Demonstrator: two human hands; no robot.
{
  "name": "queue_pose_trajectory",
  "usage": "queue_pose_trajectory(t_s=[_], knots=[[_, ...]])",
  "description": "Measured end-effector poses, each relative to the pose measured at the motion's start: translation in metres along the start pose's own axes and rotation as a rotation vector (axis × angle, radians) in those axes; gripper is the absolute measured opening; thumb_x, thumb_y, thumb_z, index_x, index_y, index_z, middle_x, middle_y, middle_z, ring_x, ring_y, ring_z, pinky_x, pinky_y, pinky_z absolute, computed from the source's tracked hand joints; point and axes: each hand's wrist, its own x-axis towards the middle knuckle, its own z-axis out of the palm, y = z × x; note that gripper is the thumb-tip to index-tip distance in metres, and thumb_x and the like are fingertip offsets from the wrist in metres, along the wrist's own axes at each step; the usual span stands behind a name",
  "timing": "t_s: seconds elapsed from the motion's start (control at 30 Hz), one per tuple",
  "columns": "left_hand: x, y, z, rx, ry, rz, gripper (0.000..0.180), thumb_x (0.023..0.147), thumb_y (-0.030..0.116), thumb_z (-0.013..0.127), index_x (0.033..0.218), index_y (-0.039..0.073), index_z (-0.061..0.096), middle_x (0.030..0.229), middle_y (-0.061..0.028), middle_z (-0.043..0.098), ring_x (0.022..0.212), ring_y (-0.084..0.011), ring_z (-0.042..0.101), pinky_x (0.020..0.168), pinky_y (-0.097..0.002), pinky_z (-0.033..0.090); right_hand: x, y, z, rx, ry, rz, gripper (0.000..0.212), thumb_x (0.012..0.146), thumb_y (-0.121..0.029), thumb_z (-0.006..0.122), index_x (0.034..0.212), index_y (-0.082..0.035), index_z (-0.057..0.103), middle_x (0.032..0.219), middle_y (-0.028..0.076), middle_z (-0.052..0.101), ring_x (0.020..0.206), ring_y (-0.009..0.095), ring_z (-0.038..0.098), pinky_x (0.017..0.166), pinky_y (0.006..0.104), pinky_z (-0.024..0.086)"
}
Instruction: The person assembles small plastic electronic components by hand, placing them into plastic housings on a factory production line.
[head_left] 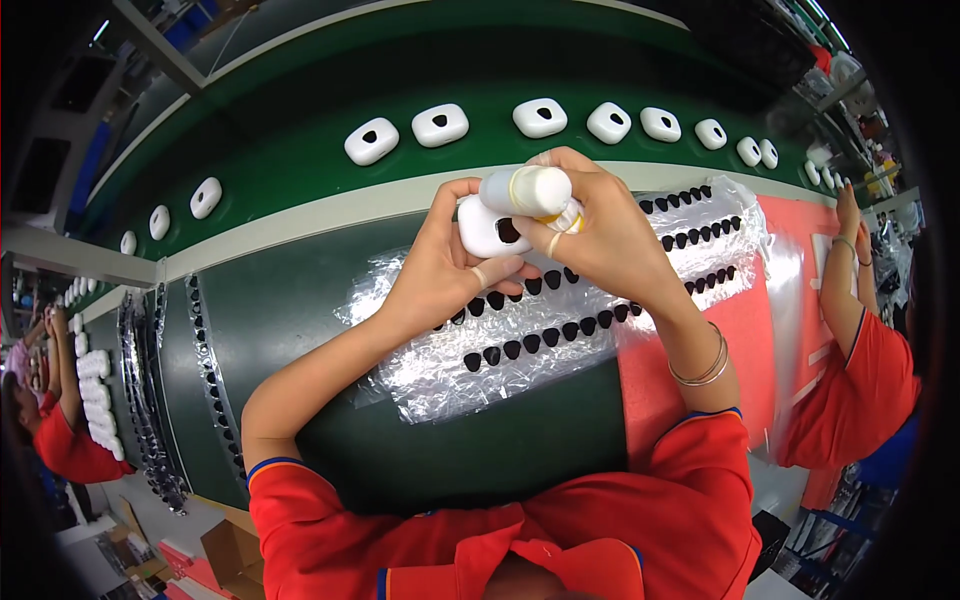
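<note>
Near the far edge of the tabletop point(268, 300), our left hand point(438, 268) pinched the white case point(481, 232), seemingly beneath the bottle point(540, 189) our right hand point(608, 228) gripped.

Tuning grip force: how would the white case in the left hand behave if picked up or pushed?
Likely stiff: the white case shows no dent in the left hand. Perhaps slippery: its surface looks smooth. Likelier to slide than roll: similar cases sit flat on the green surface.
</note>
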Motion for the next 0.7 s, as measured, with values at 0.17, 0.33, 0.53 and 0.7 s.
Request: queue_pose_trajectory(t_s=[0.17,0.33,0.53,0.7], knots=[[-0.001,0.002,0.000,-0.014,-0.017,0.039,0.051,0.079,-0.008,0.053,0.120,0.007,0.027,0.107,-0.0150,0.049,0.084,-0.0216,0.062,0.063,-0.0276,0.055,-0.001,-0.002,0.001,-0.042,0.018,-0.024,0.021,0.068,-0.003,0.063,0.087,0.006,0.058,0.092,0.007,0.054,0.079,0.018,0.057,0.069,0.0276,0.045],[-0.002,0.005,-0.005,0.034,-0.017,0.006,0.047,0.079,-0.001,0.059,0.118,0.006,0.033,0.090,-0.0100,0.056,0.068,-0.0160,0.062,0.053,-0.0250,0.052,-0.003,-0.003,0.003,-0.091,0.016,-0.047,0.037,0.067,-0.004,0.067,0.101,0.001,0.054,0.092,0.009,0.054,0.080,0.018,0.057,0.072,0.0279,0.046],[0.002,0.009,-0.020,0.139,-0.004,0.067,0.044,0.079,-0.001,0.057,0.116,0.005,0.035,0.083,-0.0083,0.056,0.056,-0.0123,0.058,0.048,-0.0233,0.049,-0.005,-0.015,0.003,0.101,0.123,-0.286,0.045,0.071,-0.006,0.067,0.111,-0.003,0.049,0.101,0.010,0.058,0.086,0.019,0.060,0.074,0.0287,0.048],[0.003,-0.009,-0.033,0.072,-0.021,0.045,0.048,0.076,-0.006,0.056,0.116,0.007,0.034,0.082,-0.0082,0.055,0.054,-0.0114,0.057,0.046,-0.0219,0.047,-0.001,-0.017,0.010,-0.006,-0.209,0.025,0.039,0.074,-0.011,0.066,0.111,-0.007,0.053,0.090,0.012,0.062,0.085,0.024,0.062,0.073,0.0294,0.047]])
